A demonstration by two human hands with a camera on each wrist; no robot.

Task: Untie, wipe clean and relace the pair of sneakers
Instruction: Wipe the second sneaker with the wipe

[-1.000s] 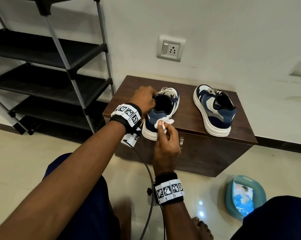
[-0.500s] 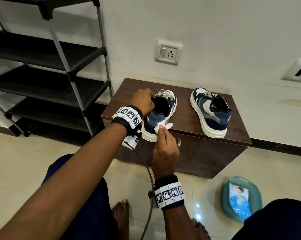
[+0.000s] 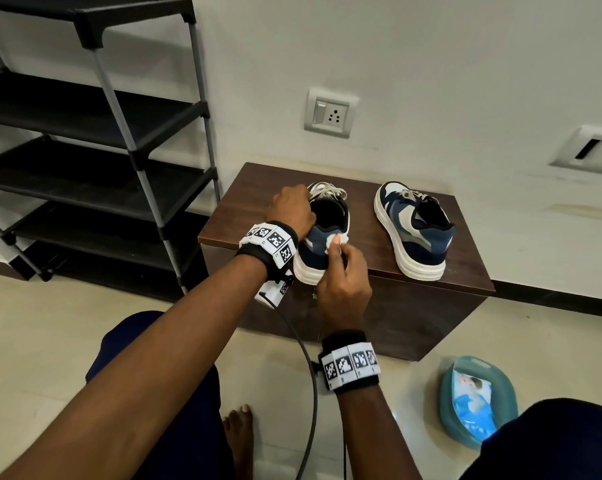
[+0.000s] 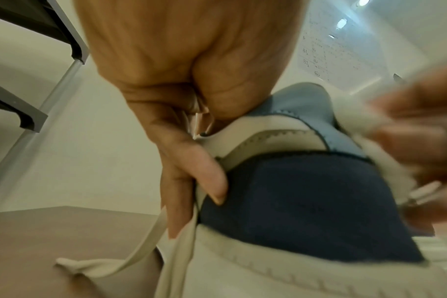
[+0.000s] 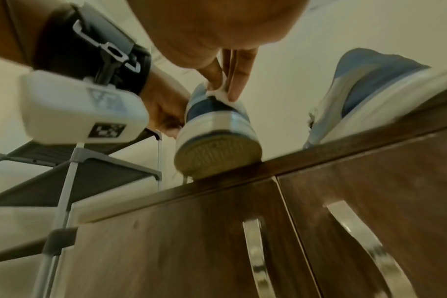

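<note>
— Gripping what, the left hand (image 3: 290, 213)?

— The near sneaker (image 3: 322, 237), fingers curled round its collar; its heel overhangs the cabinet's (image 3: 244, 202) front edge near the front left corner.

— And the right hand (image 3: 342, 271)?

— Fingertips pinch a white wipe (image 3: 335, 240) against the top of that heel.

— Where's the other sneaker (image 3: 413, 226)?

— Flat on the cabinet top toward the right edge, heel at the front, well apart from the first. Both have laces (image 3: 329, 192) in.

— Anything else?

— A teal wipes pack (image 3: 476, 400) on the floor; a black rack (image 3: 95, 161) to the left.

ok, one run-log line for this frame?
step: wiping | left hand: grips navy-and-white sneaker | right hand: pinches white wipe on heel | second sneaker: untouched
</note>
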